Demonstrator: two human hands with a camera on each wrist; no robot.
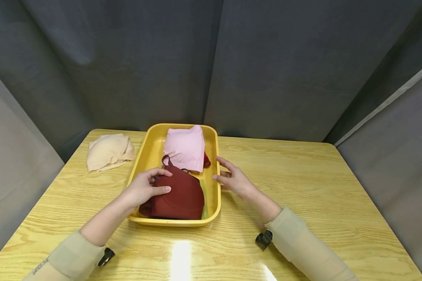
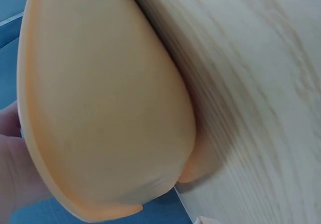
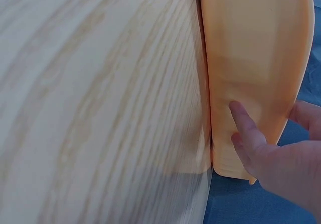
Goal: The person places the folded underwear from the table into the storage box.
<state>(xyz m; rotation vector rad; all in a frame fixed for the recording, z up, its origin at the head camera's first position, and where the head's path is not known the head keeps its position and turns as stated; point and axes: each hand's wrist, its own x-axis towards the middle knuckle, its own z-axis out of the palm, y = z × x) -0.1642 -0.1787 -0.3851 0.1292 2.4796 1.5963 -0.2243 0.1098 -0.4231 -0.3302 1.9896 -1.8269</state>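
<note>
A dark red bra (image 1: 183, 195), its thin strap looped at the top, lies in the front part of a yellow plastic tray (image 1: 176, 223). My left hand (image 1: 144, 189) reaches over the tray's left side, thumb and forefinger apart and resting on the bra. In the left wrist view the tray wall (image 2: 110, 93) hides most of that hand. My right hand (image 1: 236, 180) touches the tray's right side; in the right wrist view its fingers (image 3: 246, 123) are extended against the outer wall. Behind the bra lies a folded pink garment (image 1: 184, 146).
A folded beige garment (image 1: 109, 152) lies on the wooden table (image 1: 285, 175) left of the tray. A small red piece of fabric (image 1: 206, 160) shows beside the pink garment. Dark curtains (image 1: 267, 70) stand behind the table's far edge.
</note>
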